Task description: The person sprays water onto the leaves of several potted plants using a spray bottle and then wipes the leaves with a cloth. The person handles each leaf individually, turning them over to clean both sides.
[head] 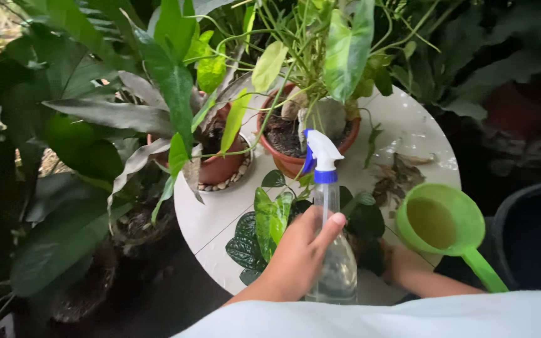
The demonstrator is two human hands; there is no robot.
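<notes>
White sleeve (pixel 408 316) fills the bottom edge. Left hand (pixel 298 256) has its fingers (pixel 332 226) clamped round a clear spray bottle (pixel 336 263), upright over the round white bench (pixel 408 134), its blue-and-white nozzle (pixel 320 156) facing the terracotta pots. Right hand (pixel 402 266) sits low, partly hidden behind dark leaves; its grip I cannot tell. Just beside it, a green scoop (pixel 443 222) hangs over the bench edge, cup facing up. A small dark-leaved plant (pixel 264 228) sits behind the bottle.
</notes>
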